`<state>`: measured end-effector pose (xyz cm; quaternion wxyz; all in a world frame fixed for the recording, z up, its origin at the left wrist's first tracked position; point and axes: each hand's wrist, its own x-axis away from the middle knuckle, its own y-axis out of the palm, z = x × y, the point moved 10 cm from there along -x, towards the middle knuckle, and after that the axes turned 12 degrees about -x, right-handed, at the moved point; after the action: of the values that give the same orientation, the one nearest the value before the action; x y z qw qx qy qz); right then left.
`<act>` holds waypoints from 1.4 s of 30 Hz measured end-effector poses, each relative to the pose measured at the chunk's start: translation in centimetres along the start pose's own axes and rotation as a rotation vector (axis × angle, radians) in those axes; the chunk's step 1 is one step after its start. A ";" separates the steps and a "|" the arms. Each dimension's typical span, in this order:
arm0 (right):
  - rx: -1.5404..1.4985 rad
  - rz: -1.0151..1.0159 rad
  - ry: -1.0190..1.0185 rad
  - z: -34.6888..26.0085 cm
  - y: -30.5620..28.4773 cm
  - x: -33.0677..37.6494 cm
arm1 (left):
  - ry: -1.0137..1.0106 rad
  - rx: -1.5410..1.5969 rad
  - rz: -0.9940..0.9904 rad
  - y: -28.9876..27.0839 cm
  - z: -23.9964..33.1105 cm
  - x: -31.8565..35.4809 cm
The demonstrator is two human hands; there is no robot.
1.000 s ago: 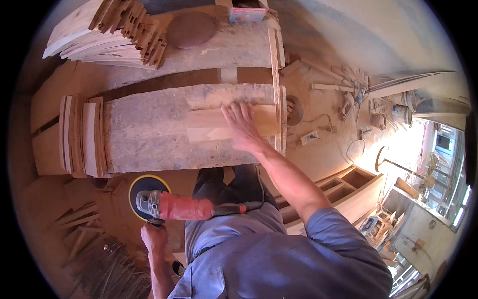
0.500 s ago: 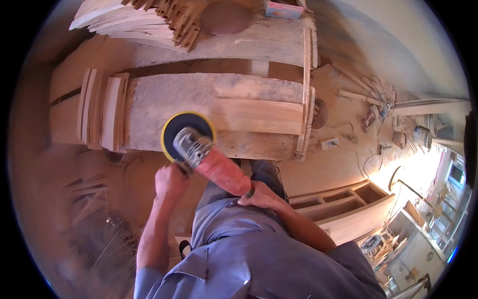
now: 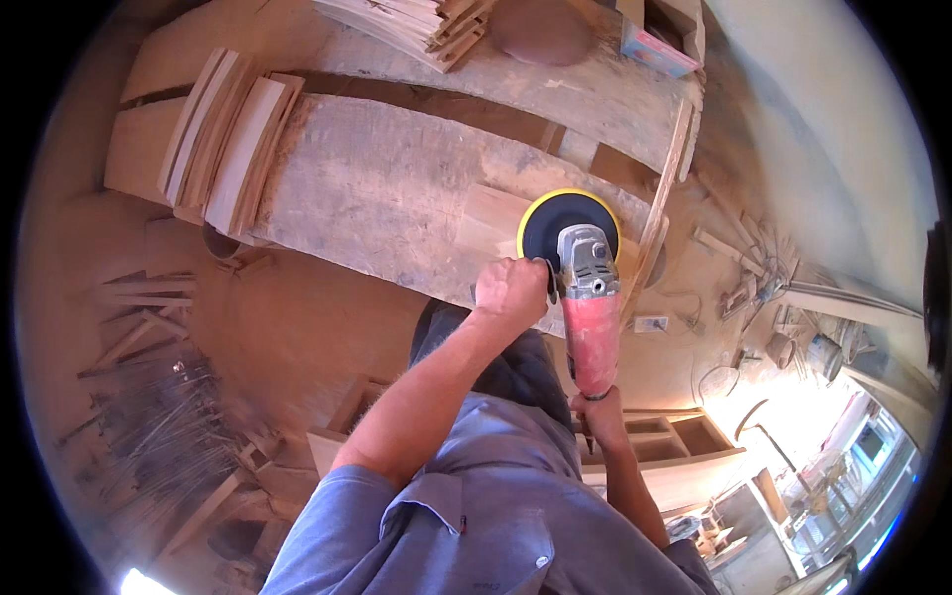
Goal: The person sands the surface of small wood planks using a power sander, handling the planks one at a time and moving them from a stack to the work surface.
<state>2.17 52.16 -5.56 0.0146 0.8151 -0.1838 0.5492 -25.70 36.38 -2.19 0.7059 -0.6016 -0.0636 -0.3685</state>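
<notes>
Workbench (image 3: pixel 377 188): a long dusty wooden top is running across the upper frame, with a stack of curved wooden slats (image 3: pixel 223 139) leaning at its left end and a second stack of boards (image 3: pixel 416 20) lying on the plank behind.

Wooden piece (image 3: pixel 496 213): a pale flat board is lying on the bench top near its right end, just left of and partly under the tool's disc.

Angle sander (image 3: pixel 585 297): its red body is pointing away from the person, long axis running from the belly up toward the bench. The yellow-rimmed black disc (image 3: pixel 567 223) is sitting at the far end, over the pale board; contact cannot be confirmed.

Left hand (image 3: pixel 511 288): it is closed in a fist around the side handle beside the grey gear head, the nearer hand to the disc.

Right hand (image 3: pixel 600 412): it is wrapping the rear of the red body, close to the torso. The hands are apart, one at each end of the tool.
</notes>
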 end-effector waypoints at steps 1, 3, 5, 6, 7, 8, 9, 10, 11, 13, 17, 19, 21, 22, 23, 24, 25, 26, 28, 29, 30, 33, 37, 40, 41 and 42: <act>0.023 -0.028 0.005 -0.3 0.3 -0.1 | -0.020 0.007 0.002 -0.2 -0.2 0.0; 0.070 -0.085 0.014 -0.9 1.6 -0.2 | -0.081 0.000 0.010 -0.5 -1.4 0.0; 0.117 -0.136 -0.086 -3.0 4.1 -0.5 | -0.149 -0.039 0.017 -0.9 -3.9 0.0; 0.138 -0.159 -0.135 -3.8 5.5 -0.6 | -0.178 -0.072 0.039 -1.5 -5.1 0.0; 0.130 -0.147 -0.235 -4.6 6.5 -0.9 | -0.207 -0.071 0.076 -1.6 -6.6 0.3; 0.117 -0.129 -0.335 -5.0 7.4 -1.5 | -0.231 -0.068 0.065 -2.3 -7.6 0.7; 0.124 -0.121 -0.375 -5.0 7.5 -1.7 | -0.253 -0.066 0.054 -3.0 -8.2 1.0; 0.136 -0.118 -0.419 -5.5 7.9 -2.0 | -0.262 -0.065 0.054 -3.1 -8.5 1.0; 0.168 -0.126 -0.403 -5.4 8.0 -2.2 | -0.268 -0.065 0.053 -3.1 -8.8 1.1; 0.210 -0.139 -0.292 -4.7 7.7 -2.5 | -0.236 -0.055 0.044 -2.8 -8.5 0.9; 0.076 -0.123 -0.052 -2.2 4.1 -0.7 | -0.094 0.009 -0.029 -1.4 -3.5 -0.6; -0.009 -0.100 -0.013 -1.3 3.2 -0.4 | -0.022 0.025 -0.024 -1.3 -1.8 -1.0; -0.019 -0.086 0.016 -0.9 2.8 -0.2 | 0.023 0.042 -0.021 -1.5 -1.0 -1.2; 0.010 -0.110 -0.010 -1.4 3.4 -0.1 | 0.022 0.044 0.001 -1.7 -1.4 -1.2; 0.039 -0.134 -0.035 -2.1 4.2 -0.2 | -0.023 0.021 -0.011 -1.7 -2.5 -1.1; 0.068 -0.159 -0.061 -2.8 5.1 -0.3 | -0.069 -0.003 -0.023 -1.7 -3.8 -0.9; 0.121 -0.165 -0.086 -3.6 6.1 -0.4 | -0.114 -0.032 -0.037 -2.0 -5.2 -0.5; 0.172 -0.170 -0.114 -4.4 7.2 -0.7 | -0.135 -0.018 -0.017 -2.2 -6.6 -0.1; 0.215 -0.165 -0.190 -5.2 8.7 -0.7 | -0.183 -0.002 0.030 -2.9 -9.3 0.7; 0.206 -0.154 -0.238 -5.3 9.3 -1.0 | -0.196 -0.012 0.020 -2.8 -9.7 0.9; 0.198 -0.148 -0.244 -4.8 9.5 -1.3 | -0.209 -0.021 0.011 -2.8 -10.0 1.0; 0.174 -0.144 -0.155 -2.4 8.7 -1.3 | -0.127 -0.045 -0.009 -2.0 -8.9 0.6; 0.106 -0.116 0.111 0.2 5.8 0.4 | 0.008 0.013 -0.069 -1.4 -4.0 -0.3; 0.166 -0.154 0.077 1.0 5.8 0.4 | 0.006 0.030 -0.061 -0.7 -4.4 -0.4; 0.195 -0.162 -0.008 -0.8 6.9 0.6 | -0.001 0.015 -0.050 -1.0 -4.8 -0.5; 0.225 -0.166 -0.092 -2.3 8.0 0.5 | -0.027 -0.019 -0.110 -0.9 -6.1 -0.1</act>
<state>-2.22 45.09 -5.66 -0.0397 0.8484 -0.0535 0.5251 -28.49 30.93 -3.18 0.6777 -0.6088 -0.1025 -0.3993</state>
